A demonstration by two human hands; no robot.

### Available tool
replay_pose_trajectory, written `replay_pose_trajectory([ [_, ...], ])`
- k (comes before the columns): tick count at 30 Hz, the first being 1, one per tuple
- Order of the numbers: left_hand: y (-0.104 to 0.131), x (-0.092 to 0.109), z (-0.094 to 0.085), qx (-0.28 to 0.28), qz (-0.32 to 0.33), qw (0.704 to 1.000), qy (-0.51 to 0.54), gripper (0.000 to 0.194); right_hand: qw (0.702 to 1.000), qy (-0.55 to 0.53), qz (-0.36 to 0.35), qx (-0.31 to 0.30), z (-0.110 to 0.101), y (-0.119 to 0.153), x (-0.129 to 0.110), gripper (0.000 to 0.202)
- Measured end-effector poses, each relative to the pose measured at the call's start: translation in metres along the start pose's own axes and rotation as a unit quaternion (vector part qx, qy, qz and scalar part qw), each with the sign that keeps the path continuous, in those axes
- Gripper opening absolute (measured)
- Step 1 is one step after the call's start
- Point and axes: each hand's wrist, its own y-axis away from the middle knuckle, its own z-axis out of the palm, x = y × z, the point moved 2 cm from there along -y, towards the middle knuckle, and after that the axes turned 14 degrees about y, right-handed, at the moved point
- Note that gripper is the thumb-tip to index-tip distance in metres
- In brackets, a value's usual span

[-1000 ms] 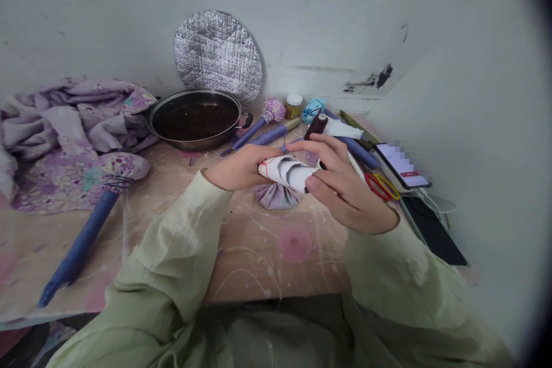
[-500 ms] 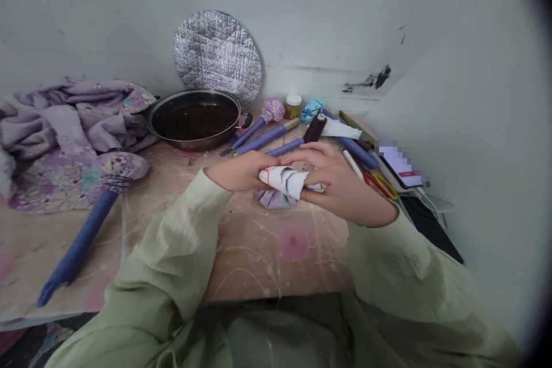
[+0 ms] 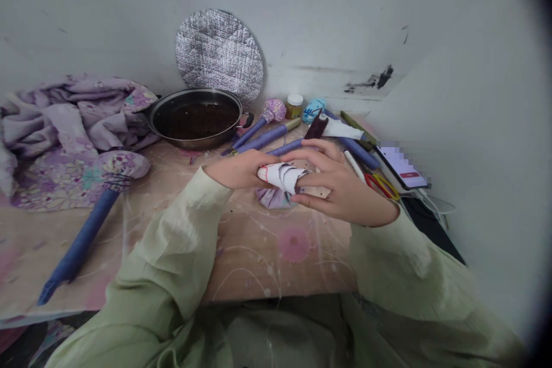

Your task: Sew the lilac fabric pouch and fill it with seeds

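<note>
A white strip [image 3: 282, 177] with a red line and dark edges is wound into a roll between my two hands. My left hand [image 3: 239, 169] is closed on its left end. My right hand [image 3: 338, 187] has its fingers around the right end, with the fingertips against the winding. Just below the roll, a gathered bundle of purple floral cloth [image 3: 273, 199] lies on the table, partly hidden by the roll and fingers. A dark thread spool [image 3: 317, 126] stands tilted behind my right hand.
Purple floral cloth [image 3: 56, 144] and a blue-handled cloth-headed stick [image 3: 92, 233] lie left. Behind are a pan [image 3: 196, 121], a silver disc [image 3: 219, 54], a jar [image 3: 294, 107] and several blue rods. Scissors [image 3: 382, 185] and a phone [image 3: 401, 167] are at right.
The strip's loose right end now lies closer around the roll. My right hand's fingers have shifted slightly and spread along it, while my left hand keeps its hold.
</note>
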Motion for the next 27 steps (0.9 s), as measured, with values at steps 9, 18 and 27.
replay_pose_trajectory([
  [9, 0.001, 0.004, -0.003, 0.004, -0.013, 1.0, 0.021, 0.016, 1.0, 0.009, 0.021, 0.008, -0.001, -0.001, 0.003, 0.008],
  [18, 0.003, 0.006, -0.006, 0.006, -0.027, 1.0, 0.005, 0.017, 0.994, -0.028, 0.069, 0.078, -0.005, 0.001, 0.002, 0.008],
  [27, 0.006, 0.005, -0.014, 0.028, -0.001, 0.999, 0.025, 0.025, 0.98, -0.095, 0.107, 0.142, -0.013, 0.004, 0.0, 0.012],
])
